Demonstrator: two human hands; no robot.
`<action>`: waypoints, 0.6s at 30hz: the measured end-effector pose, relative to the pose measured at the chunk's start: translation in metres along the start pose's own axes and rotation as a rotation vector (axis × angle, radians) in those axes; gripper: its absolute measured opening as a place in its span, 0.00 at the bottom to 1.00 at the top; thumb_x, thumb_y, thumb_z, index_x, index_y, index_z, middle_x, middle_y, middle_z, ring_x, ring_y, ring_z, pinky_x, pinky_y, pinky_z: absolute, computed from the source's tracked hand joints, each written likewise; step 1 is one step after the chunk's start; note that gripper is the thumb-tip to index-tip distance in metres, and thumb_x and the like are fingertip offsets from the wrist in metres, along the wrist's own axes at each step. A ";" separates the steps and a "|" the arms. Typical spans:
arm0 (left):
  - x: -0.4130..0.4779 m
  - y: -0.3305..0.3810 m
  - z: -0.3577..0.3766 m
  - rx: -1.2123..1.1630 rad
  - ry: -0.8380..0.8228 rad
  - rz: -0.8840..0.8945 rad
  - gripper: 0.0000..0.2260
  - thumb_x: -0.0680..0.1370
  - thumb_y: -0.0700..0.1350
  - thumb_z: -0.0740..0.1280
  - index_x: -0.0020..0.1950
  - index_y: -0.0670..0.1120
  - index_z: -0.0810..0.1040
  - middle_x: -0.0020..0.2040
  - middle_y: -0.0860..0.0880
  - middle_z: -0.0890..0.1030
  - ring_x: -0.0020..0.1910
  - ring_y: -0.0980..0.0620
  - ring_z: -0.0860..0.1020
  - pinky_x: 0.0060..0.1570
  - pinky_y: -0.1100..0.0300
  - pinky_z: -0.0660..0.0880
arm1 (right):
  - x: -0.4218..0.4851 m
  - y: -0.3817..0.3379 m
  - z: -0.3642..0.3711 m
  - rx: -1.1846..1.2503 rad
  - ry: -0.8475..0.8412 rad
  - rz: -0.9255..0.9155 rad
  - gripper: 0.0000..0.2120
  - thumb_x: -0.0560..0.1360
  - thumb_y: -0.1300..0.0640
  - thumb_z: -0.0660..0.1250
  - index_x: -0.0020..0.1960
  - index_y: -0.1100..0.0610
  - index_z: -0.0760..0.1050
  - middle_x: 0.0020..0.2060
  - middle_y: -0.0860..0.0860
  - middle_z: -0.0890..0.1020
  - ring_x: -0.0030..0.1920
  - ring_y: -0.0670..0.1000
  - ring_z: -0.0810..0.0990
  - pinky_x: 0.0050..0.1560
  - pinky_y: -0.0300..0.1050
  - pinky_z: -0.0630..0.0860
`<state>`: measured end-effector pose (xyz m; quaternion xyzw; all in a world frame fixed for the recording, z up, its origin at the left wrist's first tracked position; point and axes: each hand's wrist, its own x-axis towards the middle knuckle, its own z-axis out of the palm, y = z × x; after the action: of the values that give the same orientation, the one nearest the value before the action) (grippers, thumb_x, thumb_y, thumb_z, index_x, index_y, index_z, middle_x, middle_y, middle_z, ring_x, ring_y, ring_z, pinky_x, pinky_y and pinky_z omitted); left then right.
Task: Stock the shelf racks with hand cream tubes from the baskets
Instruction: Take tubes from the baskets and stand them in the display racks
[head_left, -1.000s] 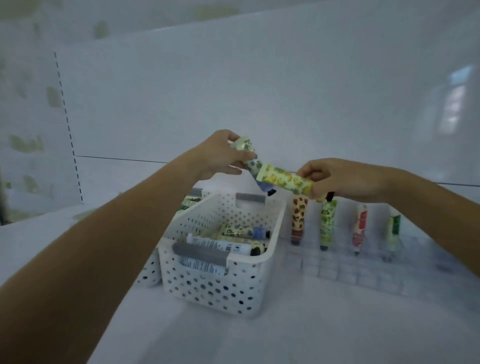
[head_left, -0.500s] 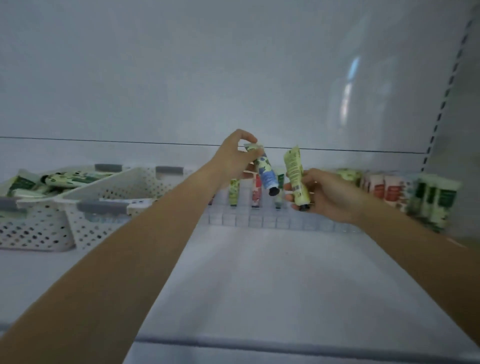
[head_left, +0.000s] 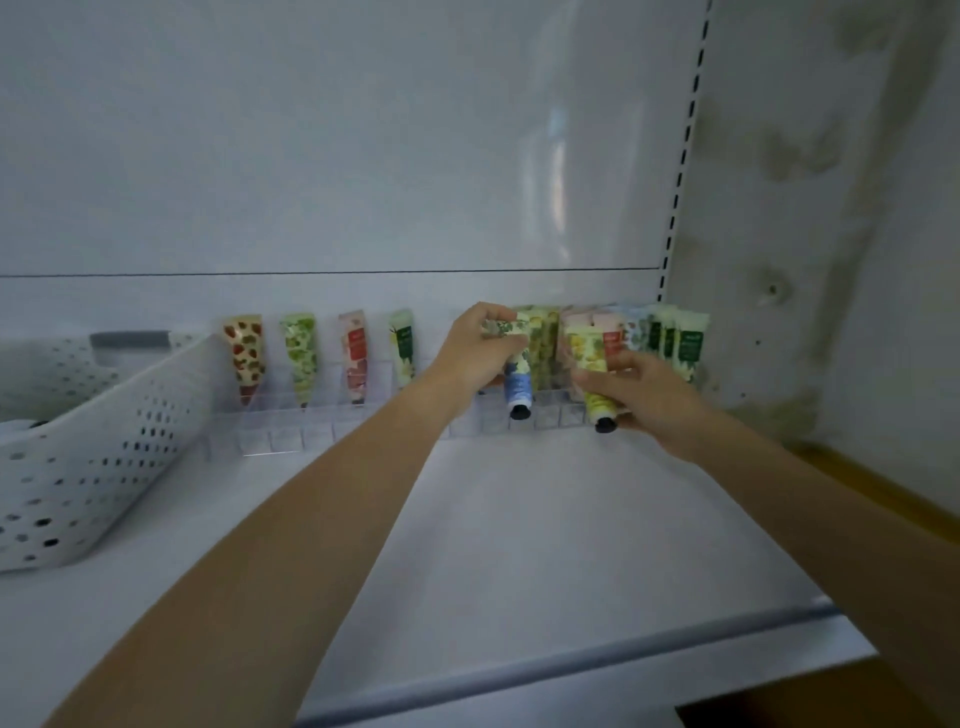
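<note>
My left hand (head_left: 480, 348) grips a blue-and-white hand cream tube (head_left: 518, 387), cap down, just above the clear rack (head_left: 363, 423) at the back of the shelf. My right hand (head_left: 641, 392) holds a yellow-green tube (head_left: 592, 374), cap down too, beside it on the right. Both tubes hang in front of a dense group of standing tubes (head_left: 670, 340) at the rack's right end. Several single tubes (head_left: 300, 358) stand spaced out in the rack's left part.
A white perforated basket (head_left: 78, 447) sits at the left of the white shelf (head_left: 519, 545). A slotted shelf upright (head_left: 683, 156) and a stained wall close off the right side. A grey front lip (head_left: 571, 660) edges the shelf.
The view has swung right, away from the baskets. Both hands have carried their tubes right along the rack, close to the dense group, and the right hand's tube now points cap down.
</note>
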<state>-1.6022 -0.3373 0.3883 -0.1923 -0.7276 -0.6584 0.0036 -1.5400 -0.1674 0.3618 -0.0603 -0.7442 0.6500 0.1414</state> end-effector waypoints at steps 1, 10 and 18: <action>0.003 -0.003 0.006 0.014 0.014 0.006 0.08 0.76 0.39 0.66 0.51 0.48 0.72 0.41 0.47 0.73 0.33 0.54 0.73 0.34 0.63 0.74 | 0.003 0.002 -0.004 -0.048 0.007 -0.024 0.20 0.70 0.55 0.73 0.57 0.59 0.69 0.43 0.51 0.79 0.31 0.44 0.80 0.25 0.35 0.75; 0.015 -0.025 0.030 -0.014 0.246 0.022 0.09 0.76 0.41 0.65 0.55 0.49 0.72 0.48 0.46 0.75 0.35 0.56 0.72 0.32 0.65 0.69 | 0.035 -0.006 -0.010 -0.270 0.013 -0.324 0.41 0.74 0.57 0.69 0.76 0.48 0.45 0.47 0.47 0.77 0.44 0.45 0.78 0.35 0.35 0.77; 0.020 -0.028 0.029 -0.099 0.399 0.045 0.08 0.76 0.40 0.65 0.52 0.50 0.72 0.39 0.50 0.72 0.34 0.55 0.71 0.32 0.64 0.70 | 0.067 -0.024 0.005 -0.530 0.150 -0.708 0.35 0.71 0.53 0.71 0.73 0.49 0.56 0.59 0.57 0.74 0.57 0.55 0.73 0.55 0.49 0.72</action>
<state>-1.6218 -0.3057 0.3632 -0.0741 -0.6749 -0.7181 0.1528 -1.6033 -0.1575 0.3936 0.1171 -0.8474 0.3424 0.3887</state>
